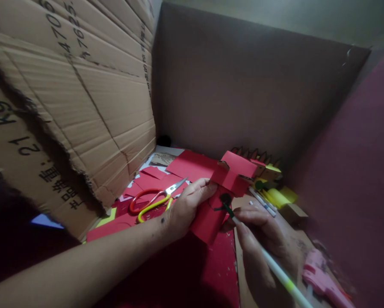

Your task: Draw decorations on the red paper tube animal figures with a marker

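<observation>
My left hand (187,209) is closed on a red paper figure (208,216), a rolled tube with folded red flaps at its top. Dark green marks show on the tube, a filled blob and a curved line. In my right hand (262,239) is a white marker (280,273) with a green tip, which touches or almost touches the tube beside the blob. Scissors (153,203) with one red and one yellow handle lie to the left of my left hand, blades pointing up and right.
Red paper sheets (190,164) lie behind the scissors. Tall cardboard (115,102) stands at the left and a grey panel (243,85) at the back. At the right are pens (262,203), yellow paper rolls (280,196) and a pink glue gun (322,278).
</observation>
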Tool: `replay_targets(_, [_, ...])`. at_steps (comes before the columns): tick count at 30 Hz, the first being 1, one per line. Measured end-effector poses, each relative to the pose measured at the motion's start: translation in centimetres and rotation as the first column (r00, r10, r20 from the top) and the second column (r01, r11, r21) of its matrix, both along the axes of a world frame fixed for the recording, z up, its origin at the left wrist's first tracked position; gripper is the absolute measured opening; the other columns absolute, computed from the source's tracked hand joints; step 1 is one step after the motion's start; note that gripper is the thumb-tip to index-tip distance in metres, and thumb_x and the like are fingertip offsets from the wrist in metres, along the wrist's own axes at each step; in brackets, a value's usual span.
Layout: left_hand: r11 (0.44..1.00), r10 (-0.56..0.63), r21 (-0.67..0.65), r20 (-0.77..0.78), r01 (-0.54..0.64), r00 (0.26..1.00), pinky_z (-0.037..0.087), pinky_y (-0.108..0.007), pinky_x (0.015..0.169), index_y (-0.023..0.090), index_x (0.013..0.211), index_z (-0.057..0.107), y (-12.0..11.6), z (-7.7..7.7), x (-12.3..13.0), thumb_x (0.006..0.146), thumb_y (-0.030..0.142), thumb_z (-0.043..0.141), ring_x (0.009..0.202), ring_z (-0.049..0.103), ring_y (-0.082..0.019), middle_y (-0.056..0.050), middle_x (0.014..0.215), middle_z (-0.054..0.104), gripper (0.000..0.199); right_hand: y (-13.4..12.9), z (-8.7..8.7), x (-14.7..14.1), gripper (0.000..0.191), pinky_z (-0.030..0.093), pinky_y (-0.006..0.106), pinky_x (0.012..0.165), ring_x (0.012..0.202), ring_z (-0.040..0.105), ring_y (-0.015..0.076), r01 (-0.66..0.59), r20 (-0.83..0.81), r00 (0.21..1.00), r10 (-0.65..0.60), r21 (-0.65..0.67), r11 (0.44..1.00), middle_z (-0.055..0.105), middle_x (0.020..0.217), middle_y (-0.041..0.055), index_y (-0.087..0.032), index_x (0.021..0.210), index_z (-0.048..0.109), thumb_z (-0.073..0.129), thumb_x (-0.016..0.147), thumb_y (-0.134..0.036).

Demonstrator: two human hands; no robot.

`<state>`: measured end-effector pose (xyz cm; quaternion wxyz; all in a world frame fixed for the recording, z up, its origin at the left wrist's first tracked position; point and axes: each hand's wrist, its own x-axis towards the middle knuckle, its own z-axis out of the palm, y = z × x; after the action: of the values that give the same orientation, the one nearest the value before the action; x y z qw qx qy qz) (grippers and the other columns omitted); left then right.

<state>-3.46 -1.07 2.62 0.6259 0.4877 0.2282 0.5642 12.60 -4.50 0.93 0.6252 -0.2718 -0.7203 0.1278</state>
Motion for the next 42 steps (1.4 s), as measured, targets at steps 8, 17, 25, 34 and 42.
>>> replay_targets(8, [1.000, -0.008, 0.021, -0.039, 0.009, 0.999, 0.045, -0.027, 0.063, 0.016, 0.089, 0.064, 0.11, 0.03, -0.25, 0.092, 0.047, 0.062, 0.065, 0.055, -0.015, -0.003, 0.076, 0.063, 0.031, -0.13, 0.17, 0.01, 0.022, 0.058, 0.017, 0.067, 0.075, 0.070, 0.0095, 0.007, -0.015, 1.000, -0.007, 0.021, 1.000, 0.070, 0.087, -0.0025, -0.025, 0.099, 0.067, 0.061, 0.090, -0.006])
replay_targets(17, [1.000, 0.007, 0.013, -0.057, -0.007, 0.998, 0.045, -0.029, 0.063, 0.017, 0.082, 0.063, -0.15, 0.56, -0.32, 0.090, 0.042, 0.064, 0.068, 0.055, -0.017, -0.004, 0.077, 0.063, 0.027, -0.03, -0.01, -0.17, 0.020, 0.058, 0.019, 0.067, 0.077, 0.070, 0.0107, -0.011, -0.051, 0.999, 0.011, -0.008, 1.000, 0.069, 0.086, -0.0021, -0.025, 0.097, 0.067, 0.061, 0.092, -0.007])
replay_targets(25, [1.000, 0.018, 0.026, -0.063, -0.016, 0.998, 0.046, -0.028, 0.063, 0.017, 0.082, 0.062, -0.13, 0.45, -0.29, 0.091, 0.046, 0.063, 0.068, 0.054, -0.016, -0.004, 0.075, 0.061, 0.031, -0.06, -0.01, -0.15, 0.021, 0.059, 0.020, 0.070, 0.076, 0.071, 0.0097, -0.043, -0.078, 0.996, 0.042, -0.014, 0.999, 0.069, 0.090, -0.0023, -0.025, 0.098, 0.067, 0.061, 0.093, -0.006])
replay_targets(34, [1.000, 0.016, 0.007, -0.060, -0.015, 0.998, 0.046, -0.029, 0.062, 0.017, 0.082, 0.062, -0.27, 0.63, -0.19, 0.091, 0.045, 0.063, 0.067, 0.054, -0.016, -0.004, 0.075, 0.062, 0.029, -0.33, -0.08, -0.08, 0.023, 0.059, 0.021, 0.065, 0.073, 0.071, 0.0108, -0.042, -0.037, 0.998, 0.041, -0.015, 0.999, 0.068, 0.090, -0.0016, -0.026, 0.100, 0.067, 0.059, 0.093, -0.006])
replay_targets(42, [1.000, 0.016, 0.019, -0.049, -0.015, 0.999, 0.044, -0.028, 0.059, 0.017, 0.084, 0.061, -0.17, 0.23, -0.12, 0.092, 0.046, 0.061, 0.062, 0.053, -0.015, -0.003, 0.074, 0.062, 0.031, -0.28, -0.13, 0.03, 0.021, 0.058, 0.021, 0.064, 0.073, 0.071, 0.0123, 0.000, -0.012, 1.000, 0.000, 0.009, 1.000, 0.070, 0.087, -0.0005, -0.025, 0.096, 0.068, 0.061, 0.091, -0.006])
